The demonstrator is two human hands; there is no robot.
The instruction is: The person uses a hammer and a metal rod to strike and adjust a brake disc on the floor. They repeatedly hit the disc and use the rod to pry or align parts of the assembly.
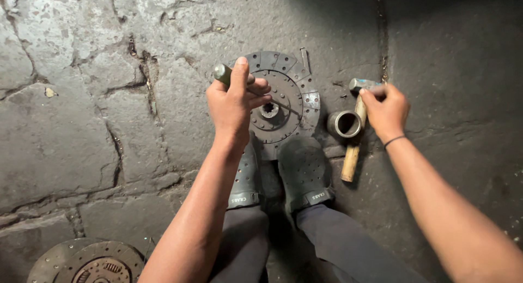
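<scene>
- My left hand (234,106) is closed around a green-handled tool (222,72) whose thin shaft (275,100) runs right towards the hub of the clutch disc (283,106), which lies flat on the floor just beyond my shoes (278,177).
- I judge the tip could skid off the hub, since only my toes pin the disc.
- My right hand (384,106) is curled over the hammer (357,128) near its head; the wooden handle points back towards me. Gripped that close to the head, a swing could glance off towards my left fingers.
- A short metal sleeve (344,124), just left of my right hand, touches the hammer and could roll.
- The stone floor (81,125) is cracked, uneven and grimy.
- Behind my left elbow lies another clutch disc (87,261).
</scene>
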